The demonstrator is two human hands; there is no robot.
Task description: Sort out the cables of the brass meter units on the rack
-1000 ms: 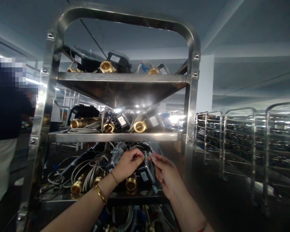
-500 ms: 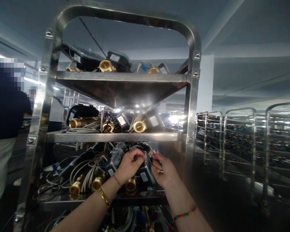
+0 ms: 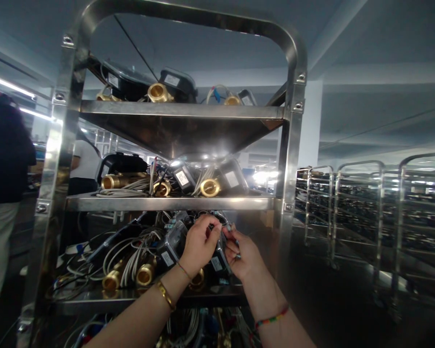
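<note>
My left hand (image 3: 203, 241) is closed in a pinch above the lower shelf; what its fingertips hold, if anything, is hidden. Close beside it, my right hand (image 3: 242, 252) has its fingers curled around a small silvery-blue piece (image 3: 229, 227), too small to name. The fingertips of both hands nearly meet. Just below them lies a black box with a white label (image 3: 216, 264), partly covered by the hands. Left of my left hand sits another black box with a clear lid (image 3: 172, 244). Brass pipe fittings (image 3: 145, 274) and coiled grey cables (image 3: 139, 253) lie further left.
A metal shelf trolley (image 3: 174, 203) surrounds the hands, its middle shelf just above them. More brass fittings (image 3: 210, 187) and black boxes fill the upper shelves. Other racks (image 3: 358, 164) stand at the right. A person in dark clothing (image 3: 7, 150) stands at the left.
My left hand has moved slightly up and right, so its fingertips come closer to my right hand's. The view has shifted slightly.
</note>
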